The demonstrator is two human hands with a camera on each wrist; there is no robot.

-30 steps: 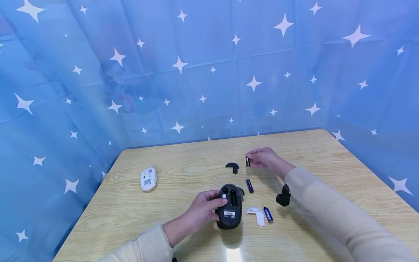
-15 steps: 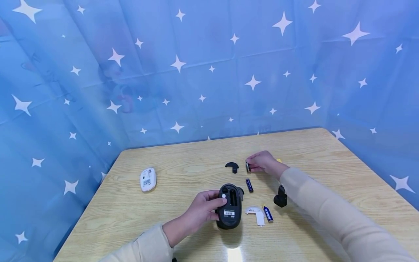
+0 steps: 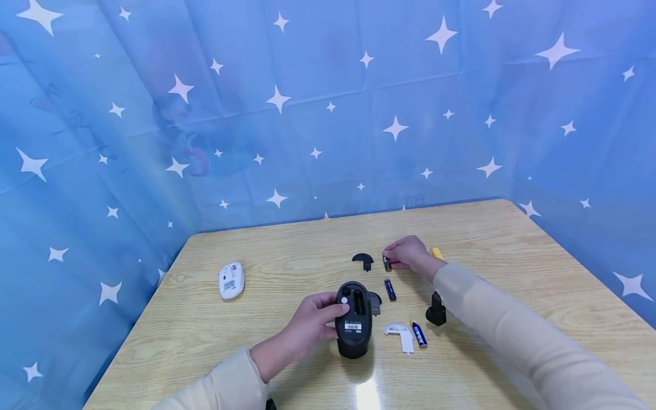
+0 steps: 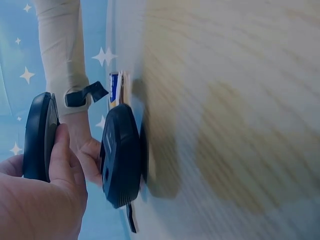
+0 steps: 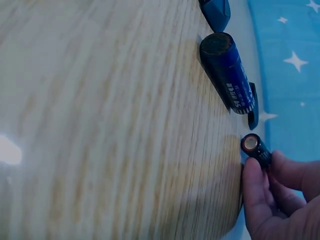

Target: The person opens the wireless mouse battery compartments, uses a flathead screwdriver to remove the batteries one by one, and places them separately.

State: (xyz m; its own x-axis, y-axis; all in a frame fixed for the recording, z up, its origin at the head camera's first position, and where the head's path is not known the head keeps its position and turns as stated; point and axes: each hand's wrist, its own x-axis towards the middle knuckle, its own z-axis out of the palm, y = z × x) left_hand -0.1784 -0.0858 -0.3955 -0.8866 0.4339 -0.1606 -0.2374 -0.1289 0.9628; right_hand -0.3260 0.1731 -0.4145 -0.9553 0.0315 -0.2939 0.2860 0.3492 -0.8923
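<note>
My left hand [image 3: 311,323] grips a black computer mouse [image 3: 353,326] by its side, underside up, with its battery slot uncovered. In the left wrist view, a second black mouse [image 4: 121,155] rests on the table beyond the held one; from the head it is mostly hidden. At the far side, my right hand [image 3: 408,252] pinches a dark battery [image 5: 255,147] between thumb and fingers, close to the tabletop. A black cover [image 3: 363,260] lies left of that hand. Nearer me is a blue battery [image 3: 390,289], with another black cover [image 3: 376,303] beside the held mouse.
A white mouse [image 3: 232,281] lies upside down at the left of the wooden table [image 3: 179,341]. Right of the held mouse are a white cover [image 3: 402,336] and a blue and yellow battery [image 3: 418,334]. A yellow object [image 3: 436,253] shows behind my right wrist.
My right hand has come down towards the table with the battery, then a little left. The held mouse has shifted slightly left and up, baring more of the black cover beside it.
</note>
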